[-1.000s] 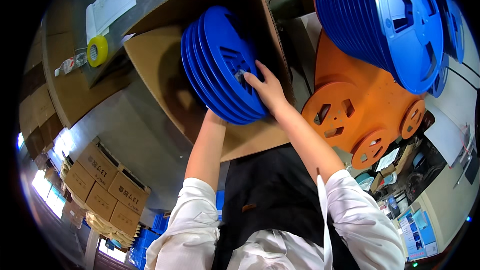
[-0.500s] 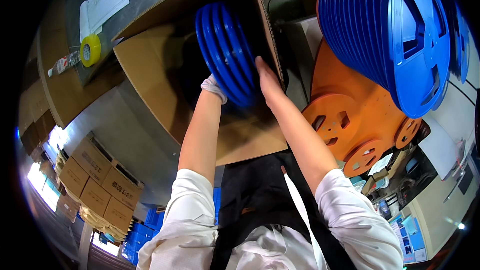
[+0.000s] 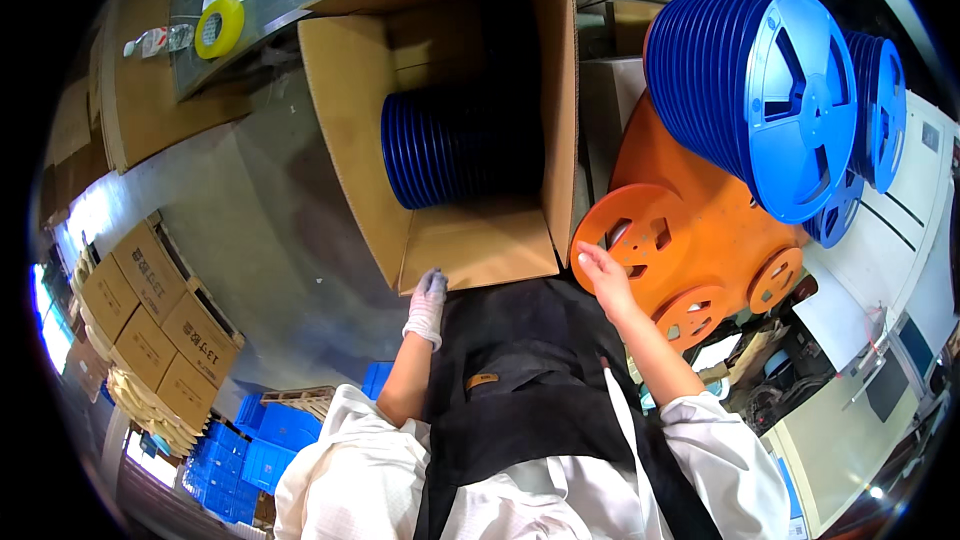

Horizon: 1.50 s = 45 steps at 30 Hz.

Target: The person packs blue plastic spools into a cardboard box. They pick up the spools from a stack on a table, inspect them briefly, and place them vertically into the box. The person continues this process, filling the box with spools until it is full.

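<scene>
Blue plastic reels [image 3: 425,155] stand on edge in a close row inside the cardboard box [image 3: 350,110], near its left side and behind its near edge; deep shadow hides the row's right end. Each reel looks thin, smooth and stiff, probably light alone but weighty as a bunch, and the slick rims could slide apart or chip if knocked. The best hold is likely a palm on each outer face, or fingers under the rim, squeezing several together. The gloved left hand [image 3: 428,302] is at the box's near edge, close to its near-left corner; I cannot tell whether its grip is clenched or touching the cardboard. The bare right hand [image 3: 607,278] is just outside the near-right corner, its grip released with nothing in it, over the edge of an orange disc [image 3: 640,222]. Beyond it, to the right, is a long blue stack [image 3: 735,90] of similar reels.
</scene>
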### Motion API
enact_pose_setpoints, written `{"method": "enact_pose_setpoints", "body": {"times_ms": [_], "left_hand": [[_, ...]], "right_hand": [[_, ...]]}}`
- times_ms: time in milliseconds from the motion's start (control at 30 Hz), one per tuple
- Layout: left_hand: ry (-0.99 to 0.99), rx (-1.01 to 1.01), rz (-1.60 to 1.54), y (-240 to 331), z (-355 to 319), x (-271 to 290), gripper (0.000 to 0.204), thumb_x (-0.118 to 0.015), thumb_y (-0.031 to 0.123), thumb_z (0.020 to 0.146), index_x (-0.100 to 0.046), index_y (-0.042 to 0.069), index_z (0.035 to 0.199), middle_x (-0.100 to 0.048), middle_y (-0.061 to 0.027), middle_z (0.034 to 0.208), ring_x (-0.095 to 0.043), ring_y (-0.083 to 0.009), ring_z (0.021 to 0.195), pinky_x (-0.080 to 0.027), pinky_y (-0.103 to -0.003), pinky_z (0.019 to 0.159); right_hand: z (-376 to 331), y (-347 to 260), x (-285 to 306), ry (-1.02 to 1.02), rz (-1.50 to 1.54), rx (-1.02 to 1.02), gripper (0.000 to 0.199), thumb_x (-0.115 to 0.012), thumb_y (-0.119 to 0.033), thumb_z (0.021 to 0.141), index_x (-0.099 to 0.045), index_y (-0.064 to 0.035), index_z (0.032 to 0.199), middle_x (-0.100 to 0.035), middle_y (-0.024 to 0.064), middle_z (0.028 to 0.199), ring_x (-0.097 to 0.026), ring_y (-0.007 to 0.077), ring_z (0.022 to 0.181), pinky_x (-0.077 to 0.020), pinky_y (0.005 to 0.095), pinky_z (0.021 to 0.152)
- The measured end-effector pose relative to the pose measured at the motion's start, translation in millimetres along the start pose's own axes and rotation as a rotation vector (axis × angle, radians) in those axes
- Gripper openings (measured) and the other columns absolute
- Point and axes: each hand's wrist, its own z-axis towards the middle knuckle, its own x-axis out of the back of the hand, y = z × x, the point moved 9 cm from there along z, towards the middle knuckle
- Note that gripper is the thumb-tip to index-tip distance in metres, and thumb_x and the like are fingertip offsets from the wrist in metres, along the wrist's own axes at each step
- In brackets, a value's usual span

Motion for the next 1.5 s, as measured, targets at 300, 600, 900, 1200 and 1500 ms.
{"method": "enact_pose_setpoints", "body": {"times_ms": [300,600,900,1200,1500], "left_hand": [[-0.110,0.123,-0.371,-43.6,-9.0,16.9,0.030,-0.058,0.019,0.095,-0.057,0.013,0.124,-0.061,-0.0009,0.090,-0.056,-0.0107,0.069,-0.044,-0.024,0.061],[0.043,0.068,-0.105,25.9,-71.4,4.0,0.036,-0.057,0.028,0.097,-0.054,0.010,0.128,-0.061,0.0017,0.089,-0.055,-0.0089,0.076,-0.043,-0.025,0.065],[-0.004,0.017,-0.166,47.8,-52.4,17.6,0.012,-0.052,0.020,0.097,-0.055,0.014,0.107,-0.051,0.0022,0.075,-0.049,-0.0108,0.062,-0.038,-0.025,0.055],[-0.032,-0.015,-0.140,99.5,-81.4,-43.3,0.017,-0.052,0.019,0.097,-0.057,0.015,0.113,-0.053,0.0011,0.078,-0.046,-0.0104,0.061,-0.040,-0.024,0.056],[0.111,0.030,-0.019,102.5,-90.4,-60.7,0.031,-0.058,0.016,0.094,-0.054,0.010,0.124,-0.060,-0.0050,0.083,-0.053,-0.0135,0.062,-0.043,-0.027,0.053]], "right_hand": [[-16.0,-39.1,-43.3,-0.105,0.031,0.045,0.043,-0.054,-0.026,0.099,-0.051,-0.0014,0.134,-0.057,0.0083,0.130,-0.053,0.0150,0.118,-0.0394,0.0292,0.100],[-79.0,-164.5,5.5,0.344,-0.694,0.916,0.051,-0.069,-0.003,0.081,-0.055,-0.0037,0.130,-0.055,0.0134,0.132,-0.049,0.0323,0.127,-0.0394,0.0392,0.106],[-108.2,-300.0,135.2,0.882,-1.127,0.975,0.081,-0.084,-0.028,0.069,-0.044,-0.0018,0.134,-0.047,0.0184,0.135,-0.043,0.0366,0.126,-0.0370,0.0440,0.106],[-52.7,-361.8,114.2,0.881,-1.265,0.831,0.051,-0.080,-0.032,0.072,-0.054,-0.0043,0.107,-0.057,0.0116,0.099,-0.056,0.0291,0.098,-0.0449,0.0388,0.085],[-75.4,-320.6,145.7,0.659,-1.419,0.955,0.049,-0.079,-0.033,0.072,-0.059,-0.0044,0.107,-0.056,0.0099,0.098,-0.054,0.0277,0.100,-0.0434,0.0364,0.093]]}}
